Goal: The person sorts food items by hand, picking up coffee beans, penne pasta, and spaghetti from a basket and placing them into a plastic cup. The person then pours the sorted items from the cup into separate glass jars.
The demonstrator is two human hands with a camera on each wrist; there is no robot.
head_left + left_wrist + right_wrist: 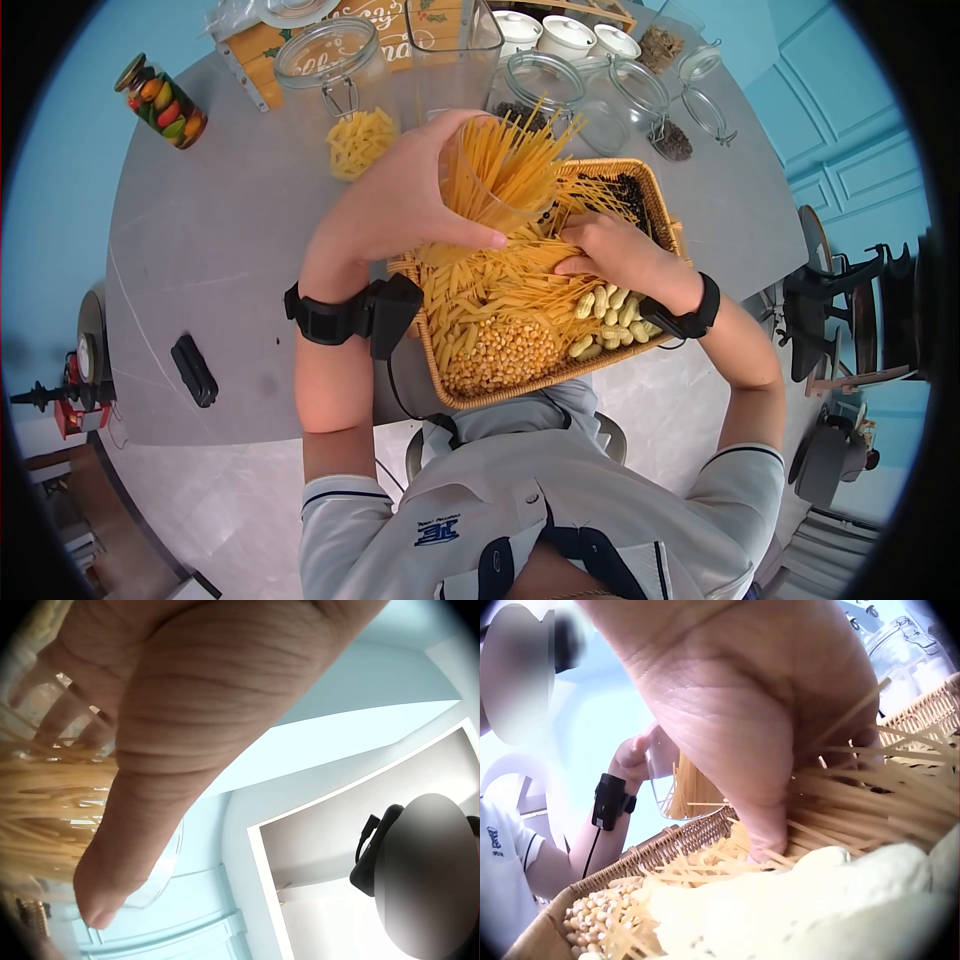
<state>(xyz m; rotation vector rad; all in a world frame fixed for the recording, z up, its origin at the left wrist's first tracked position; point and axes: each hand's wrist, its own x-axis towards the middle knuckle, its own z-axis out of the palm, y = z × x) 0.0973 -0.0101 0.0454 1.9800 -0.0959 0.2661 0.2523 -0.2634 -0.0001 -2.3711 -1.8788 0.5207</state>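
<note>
My left hand (405, 205) grips a clear container (490, 205) of long dry noodles (510, 165), tilted over the left part of a wicker basket (655, 190). In the left wrist view the thumb of that hand (172, 742) lies along the container's wall, with the noodles (52, 817) inside. My right hand (625, 255) is down in the basket, its fingers curled into loose noodles (870, 810); its fingertips are partly hidden. Around it lie penne (455, 300), corn kernels (505, 355), peanuts (615, 315) and black beans (630, 195).
Behind the basket stand a glass jar of penne (360, 140), a tall clear container (455, 60), lidded white pots (565, 38) and open clip jars (545, 85). A jar of colourful pieces (165, 105) is at the back left, a black case (194, 370) at the left.
</note>
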